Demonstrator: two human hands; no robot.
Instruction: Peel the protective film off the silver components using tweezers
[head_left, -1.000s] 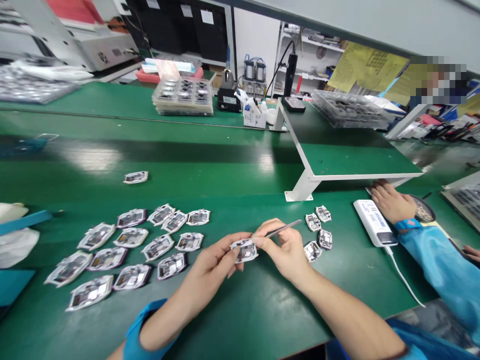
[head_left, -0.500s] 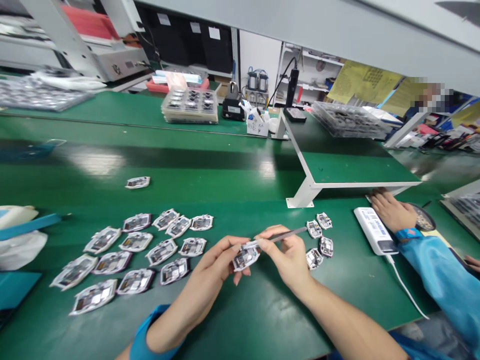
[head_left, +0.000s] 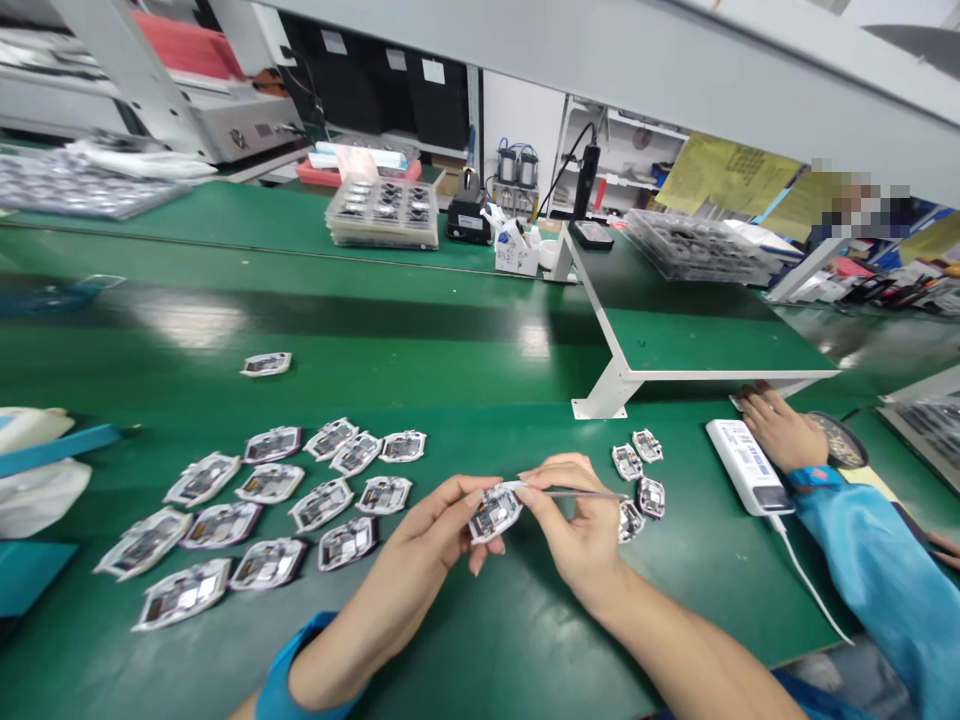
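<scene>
Electronics assembly workshop, long green workbenches (head_left: pixel 315 375), stacked trays of modules (head_left: pixel 382 214) (clear plastic), benchtop machine (head_left: pixel 232 125)

My left hand (head_left: pixel 424 525), thumb and fingers pinching, my right hand (head_left: pixel 577 522), fingers curled in a pinch, both just apart, left forearm (head_left: pixel 337 640), right forearm (head_left: pixel 682 650), reaching far from near.

A white power bank (head_left: pixel 746 467), stacked clear trays (head_left: pixel 381 214), a raised green shelf (head_left: pixel 697 340) on white legs, yellow sheets (head_left: pixel 727 175)
</scene>
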